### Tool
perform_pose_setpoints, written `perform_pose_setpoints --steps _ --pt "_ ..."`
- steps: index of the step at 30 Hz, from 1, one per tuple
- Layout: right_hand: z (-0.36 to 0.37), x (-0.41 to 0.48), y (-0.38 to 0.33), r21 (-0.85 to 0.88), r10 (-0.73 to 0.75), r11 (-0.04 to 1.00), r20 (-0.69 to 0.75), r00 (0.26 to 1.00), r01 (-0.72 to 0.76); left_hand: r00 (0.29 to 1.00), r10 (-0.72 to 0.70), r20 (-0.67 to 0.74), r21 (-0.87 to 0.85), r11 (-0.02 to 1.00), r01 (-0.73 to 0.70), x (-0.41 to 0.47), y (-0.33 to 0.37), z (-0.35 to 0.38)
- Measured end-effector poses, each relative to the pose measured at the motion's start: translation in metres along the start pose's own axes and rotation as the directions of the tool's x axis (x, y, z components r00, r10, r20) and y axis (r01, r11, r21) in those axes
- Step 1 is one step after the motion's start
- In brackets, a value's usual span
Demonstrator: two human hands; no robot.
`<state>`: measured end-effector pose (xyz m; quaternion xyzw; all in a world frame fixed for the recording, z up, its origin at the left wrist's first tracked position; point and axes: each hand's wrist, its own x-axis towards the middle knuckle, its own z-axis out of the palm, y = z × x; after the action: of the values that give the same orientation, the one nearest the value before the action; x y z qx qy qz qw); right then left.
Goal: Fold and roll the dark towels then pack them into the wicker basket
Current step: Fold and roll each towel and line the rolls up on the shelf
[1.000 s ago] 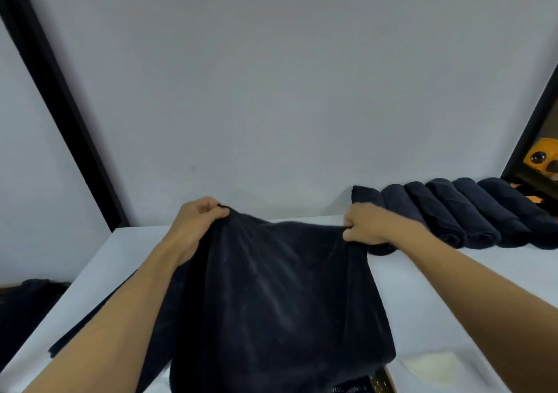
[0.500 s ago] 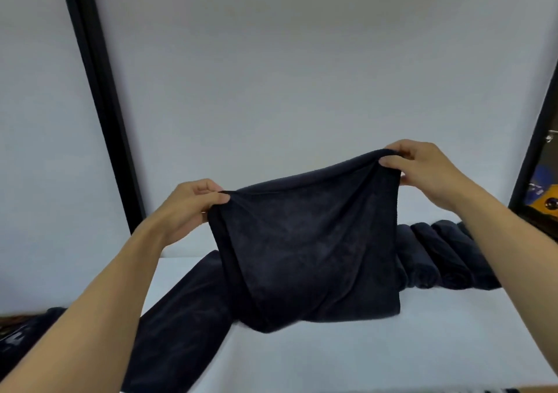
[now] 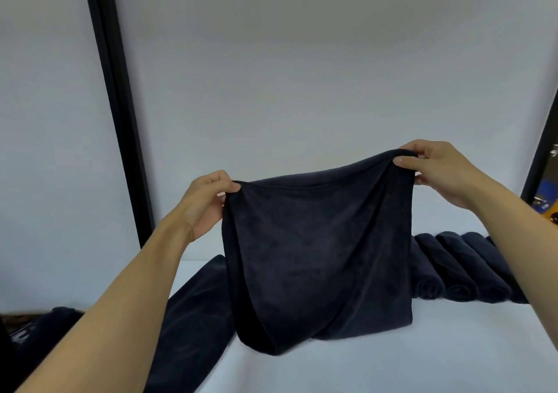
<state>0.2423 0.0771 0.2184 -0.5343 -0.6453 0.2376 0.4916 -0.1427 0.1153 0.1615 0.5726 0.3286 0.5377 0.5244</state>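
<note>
A dark towel point(image 3: 317, 256) hangs in the air above the white table point(image 3: 392, 356), folded double, its lower fold touching the tabletop. My left hand point(image 3: 205, 202) pinches its upper left corner and my right hand point(image 3: 437, 172) pinches its upper right corner, held a little higher. Several rolled dark towels point(image 3: 453, 268) lie side by side at the back right of the table, partly hidden by the hanging towel and my right arm. The wicker basket is not in view.
Another dark towel point(image 3: 193, 323) lies stretched over the table's left edge. More dark cloth point(image 3: 36, 341) sits lower at the far left. A black post point(image 3: 117, 114) stands against the pale wall behind; a dark frame point(image 3: 543, 139) borders the right.
Both hands lifted the towel off the table from a low spread to a hanging hold, the right hand rising highest. My view has tilted upward.
</note>
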Motion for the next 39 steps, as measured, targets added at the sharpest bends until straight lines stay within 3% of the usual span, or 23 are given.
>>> perform_pose_setpoints --steps 3,7,17,26,33,37,39 --pt "0.0 0.003 0.002 0.043 0.014 0.999 -0.015 1.0 -0.013 0.987 0.12 -0.11 -0.063 0.99 -0.128 0.004 0.001 0.006" --pt "-0.002 0.008 0.007 0.073 0.027 0.997 -0.026 0.999 -0.025 0.955 0.174 -0.238 -0.113 0.972 -0.206 0.01 0.003 0.012" --pt "-0.002 0.018 0.014 0.066 0.029 0.997 -0.004 1.0 -0.029 0.996 0.074 -0.044 -0.108 0.991 -0.078 0.017 0.007 0.011" --pt "-0.002 0.023 0.016 0.076 0.015 0.997 0.008 1.0 -0.016 0.978 0.135 -0.156 -0.13 0.979 -0.156 0.017 0.017 0.015" --pt "-0.01 0.025 0.008 0.042 -0.054 0.997 -0.06 0.997 0.057 0.881 0.328 -0.341 0.071 0.943 -0.324 0.019 0.041 0.017" --pt "-0.017 0.026 0.002 0.071 -0.12 0.989 -0.115 0.986 0.128 0.806 0.473 -0.356 0.304 0.874 -0.378 0.02 0.054 0.022" --pt "-0.019 0.025 0.001 0.104 -0.153 0.981 -0.114 0.982 0.165 0.78 0.503 -0.373 0.344 0.856 -0.387 0.021 0.058 0.024"
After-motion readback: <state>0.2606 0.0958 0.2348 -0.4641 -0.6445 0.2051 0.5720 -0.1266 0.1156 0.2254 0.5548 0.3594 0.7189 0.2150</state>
